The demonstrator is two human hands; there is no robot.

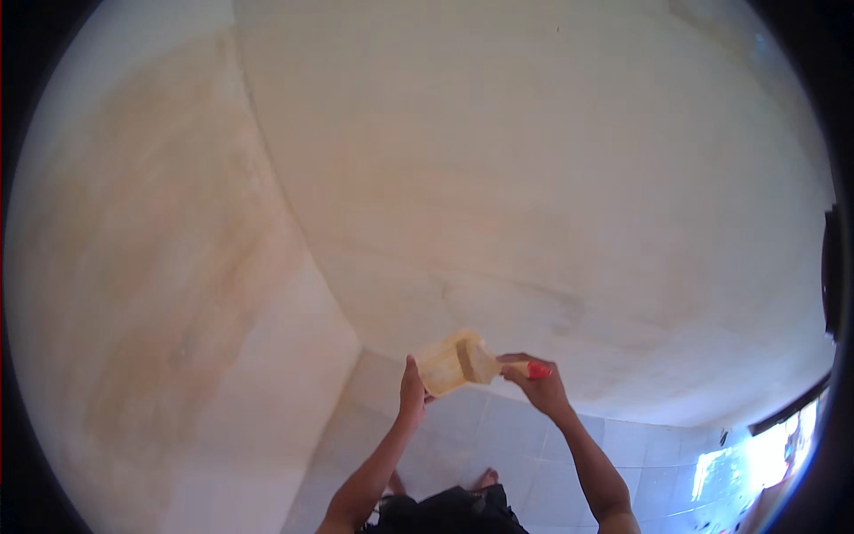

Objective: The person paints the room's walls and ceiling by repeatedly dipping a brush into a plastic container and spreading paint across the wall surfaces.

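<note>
My left hand [413, 388] grips the side of a pale yellow plastic container [439, 368], thumb up along its near-left wall. From the right, my right hand [542, 387] holds a wide flat paintbrush [482, 362] by its light handle, whose end is red. The brush head lies over the right part of the container, its bristle end toward the inside. I cannot tell whether the bristles touch the container. What the container holds is too blurred to make out. Both hands are in front of my body, above the floor near a wall corner.
A wall with brownish, patchy staining [167, 233] stands to the left and meets the off-white front wall [500, 167] at a corner. Below lies a grey tiled floor [514, 434], with my bare foot [490, 477] on it. Bright light enters through an opening [774, 454] at lower right.
</note>
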